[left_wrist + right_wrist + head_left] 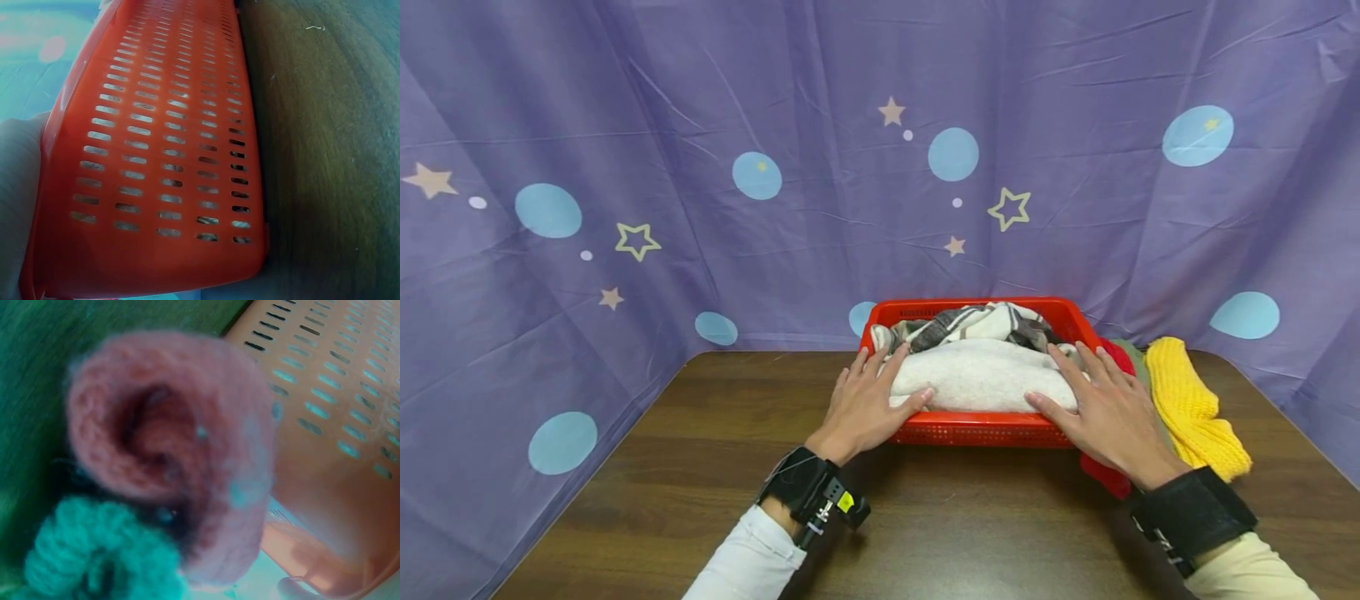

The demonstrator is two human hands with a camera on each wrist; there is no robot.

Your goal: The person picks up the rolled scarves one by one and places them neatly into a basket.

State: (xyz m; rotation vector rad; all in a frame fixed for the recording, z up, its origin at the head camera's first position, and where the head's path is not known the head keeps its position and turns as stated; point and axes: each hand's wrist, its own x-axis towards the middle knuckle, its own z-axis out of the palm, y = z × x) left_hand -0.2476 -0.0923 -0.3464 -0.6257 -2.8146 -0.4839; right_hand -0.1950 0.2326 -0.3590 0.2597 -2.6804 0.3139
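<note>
A red plastic basket (977,429) with slotted walls stands on the table, filled with folded cloth. White fluffy cloth (981,375) bulges along its front, and a striped grey, black and white cloth (981,321) lies behind. At the basket's front left corner rests my left hand (867,404), fingers spread and straight over the rim. My right hand (1112,408) lies likewise over the front right corner, thumb at the white cloth. The left wrist view shows the slotted basket wall (150,262) close up, with part of the hand (17,187) at its rim.
Right of the basket lie a yellow knit piece (1187,408), a green one (1137,362) and a red one (1105,477). The right wrist view shows a rolled reddish knit (237,456) beside the basket wall. A purple curtain (820,267) hangs behind the brown table (737,442).
</note>
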